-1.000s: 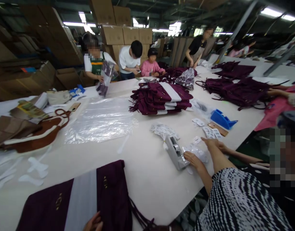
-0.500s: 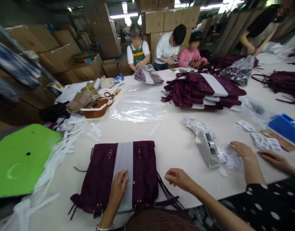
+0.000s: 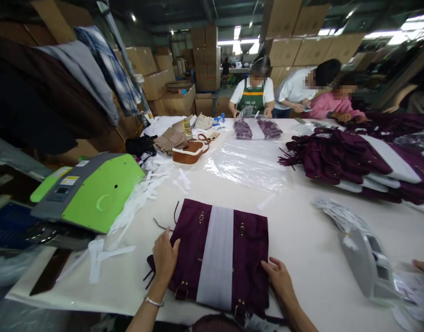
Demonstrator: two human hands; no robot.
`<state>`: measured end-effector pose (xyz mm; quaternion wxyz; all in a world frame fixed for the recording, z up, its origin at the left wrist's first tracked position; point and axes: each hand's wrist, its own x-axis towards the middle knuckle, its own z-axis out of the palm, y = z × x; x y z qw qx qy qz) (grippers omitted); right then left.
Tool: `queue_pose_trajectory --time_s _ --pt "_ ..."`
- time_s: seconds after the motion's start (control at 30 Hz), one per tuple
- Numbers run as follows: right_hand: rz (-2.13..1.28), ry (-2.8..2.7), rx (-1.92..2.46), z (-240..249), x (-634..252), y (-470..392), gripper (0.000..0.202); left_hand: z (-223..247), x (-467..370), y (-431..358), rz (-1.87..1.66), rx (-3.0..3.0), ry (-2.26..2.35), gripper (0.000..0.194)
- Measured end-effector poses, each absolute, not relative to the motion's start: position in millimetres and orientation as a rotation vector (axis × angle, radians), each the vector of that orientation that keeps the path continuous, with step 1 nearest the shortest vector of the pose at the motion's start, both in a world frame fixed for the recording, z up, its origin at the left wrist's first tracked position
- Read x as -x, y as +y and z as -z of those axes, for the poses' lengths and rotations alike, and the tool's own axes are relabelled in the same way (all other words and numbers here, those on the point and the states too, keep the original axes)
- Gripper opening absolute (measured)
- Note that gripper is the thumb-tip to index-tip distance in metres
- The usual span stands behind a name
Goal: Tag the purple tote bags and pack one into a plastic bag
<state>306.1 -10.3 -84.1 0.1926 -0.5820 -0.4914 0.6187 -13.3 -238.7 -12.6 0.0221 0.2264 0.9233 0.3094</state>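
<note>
left hand (image 3: pixel 165 256) on left side of purple bag (image 3: pixel 250 249), thumb and fingers apart; right hand (image 3: pixel 280 276) at bag's right side, fingers loosely bent, firmness of grip unclear. bag lies flat by table's (image 3: pixel 301 240) near edge, pale band (image 3: pixel 217 253) down middle. green-and-grey machine (image 3: pixel 101 193) at table's left edge.

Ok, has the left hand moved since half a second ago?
Yes, to its own left: it was over the pale strip and is now at the left edge of the purple bag, closer to the green machine. The left hand touches that edge.
</note>
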Motion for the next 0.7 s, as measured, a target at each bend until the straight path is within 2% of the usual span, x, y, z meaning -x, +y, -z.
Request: queue_pose_trajectory --time_s 0.1,0.27,0.33,0.47,0.6,0.63,0.7 --pt "-1.963 -1.252 1.524 65.9 -300.8 -5.0 0.047 13.8 39.0 -246.3 -1.03 -0.586 2.523 0.035" --pt "-2.148 -1.223 1.443 38.6 -308.1 9.1 0.038 40.6 44.1 -255.3 -1.098 -0.575 2.189 0.042" --pt "-2.027 -1.387 1.612 43.6 -312.2 13.3 0.035 50.1 41.8 -259.6 -1.073 -0.545 2.122 0.041" --pt "-1.544 -1.657 1.935 51.9 -305.9 24.4 0.032 50.4 52.2 -268.1 -1.094 -0.546 2.015 0.048" --pt "-1.03 -1.88 1.716 15.8 -262.1 28.0 0.048 43.0 67.3 -267.8 -1.264 -0.3 1.882 0.06" --pt "-0.993 -1.942 1.619 2.5 -243.5 22.3 0.046 43.3 68.2 -265.3 -1.272 -0.245 1.864 0.058" --pt "-1.234 -2.01 1.472 -21.3 -198.9 0.5 0.041 46.6 65.6 -258.1 -1.239 -0.219 1.844 0.05"
